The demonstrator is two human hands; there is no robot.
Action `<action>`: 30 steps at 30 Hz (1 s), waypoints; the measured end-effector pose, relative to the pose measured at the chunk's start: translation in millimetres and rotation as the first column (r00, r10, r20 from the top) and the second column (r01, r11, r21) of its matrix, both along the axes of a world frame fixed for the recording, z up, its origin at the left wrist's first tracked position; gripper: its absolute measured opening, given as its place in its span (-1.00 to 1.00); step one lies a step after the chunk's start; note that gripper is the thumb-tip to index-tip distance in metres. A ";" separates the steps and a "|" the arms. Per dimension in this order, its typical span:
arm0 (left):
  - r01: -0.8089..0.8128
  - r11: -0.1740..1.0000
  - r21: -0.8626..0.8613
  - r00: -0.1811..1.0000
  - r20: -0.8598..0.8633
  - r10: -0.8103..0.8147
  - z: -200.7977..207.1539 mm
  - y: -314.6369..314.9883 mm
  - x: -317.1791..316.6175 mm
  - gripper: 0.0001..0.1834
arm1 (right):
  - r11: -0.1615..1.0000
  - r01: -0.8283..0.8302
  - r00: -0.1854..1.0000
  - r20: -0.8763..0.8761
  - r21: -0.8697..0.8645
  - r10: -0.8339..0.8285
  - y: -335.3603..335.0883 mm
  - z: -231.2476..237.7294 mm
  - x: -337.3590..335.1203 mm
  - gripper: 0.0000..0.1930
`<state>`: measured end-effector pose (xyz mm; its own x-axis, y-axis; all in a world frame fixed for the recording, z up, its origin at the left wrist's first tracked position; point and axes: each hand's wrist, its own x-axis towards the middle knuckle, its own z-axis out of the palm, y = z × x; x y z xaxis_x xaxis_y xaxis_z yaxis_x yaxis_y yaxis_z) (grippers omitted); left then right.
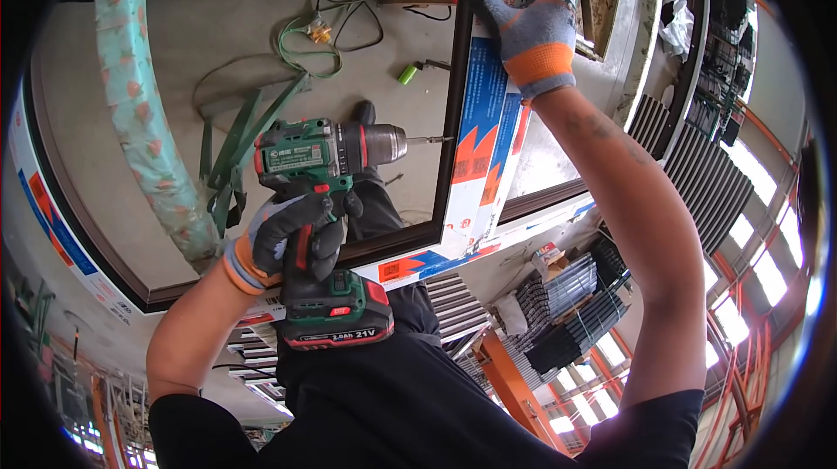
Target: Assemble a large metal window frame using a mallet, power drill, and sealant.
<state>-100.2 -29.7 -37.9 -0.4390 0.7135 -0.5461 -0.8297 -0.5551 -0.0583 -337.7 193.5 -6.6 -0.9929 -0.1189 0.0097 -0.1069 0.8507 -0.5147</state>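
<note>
Spanning most of the view, a dark-brown frame carries printed film along its outer edges, with 12 o'clock taken as the top. Next in size, a long teal patterned bundle lies across it at 9 to 10 o'clock from the drill. One film-covered bar of the frame stands at 3 o'clock from the drill, its long axis running from about 1 o'clock down to 7, and it meets the lower rail at the drill's 4 o'clock. The green drill lies with its body pointing from 9 to 3 o'clock, so its axis crosses the bar's nearly square, while its handle and battery hang toward 6. Both hands are gloved: the left hand is clenched around the drill's handle, and the right hand grasps the bar, thumb on the dark near edge and fingers over the far one. Smallest, the bit points to 3 o'clock, its tip at the bar's dark inner face; whether it touches or stops just beside, I cannot tell. From that tip, the right hand sits at 1 o'clock, somewhat nearer than the left at 8.
</note>
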 end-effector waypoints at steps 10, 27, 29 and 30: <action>0.045 0.999 0.012 0.996 0.078 -0.046 0.6 -1.3 -2.3 -0.52 | 0.988 0.055 0.998 -0.022 0.145 -0.052 -2.4 -0.4 -0.3 0.16; 0.049 0.996 -0.075 0.998 -0.043 -0.052 11.6 19.4 -22.2 -0.55 | 0.992 0.034 0.998 0.045 0.125 -0.040 2.0 7.0 -1.3 0.18; 0.060 0.992 -0.111 0.998 -0.025 -0.063 12.9 18.0 -16.4 -0.56 | 0.993 0.053 0.996 0.060 0.108 -0.060 10.6 -0.7 1.0 0.19; 0.023 0.992 -0.124 1.000 -0.013 -0.025 13.0 15.6 -10.9 -0.56 | 0.984 0.052 0.997 0.051 0.172 -0.061 13.5 -9.6 3.7 0.20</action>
<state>-111.2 -14.1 -24.8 -0.4308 0.6515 -0.6245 -0.8433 -0.5370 0.0214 -334.1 207.0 -16.2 -0.9964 -0.0577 -0.0618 -0.0312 0.9302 -0.3657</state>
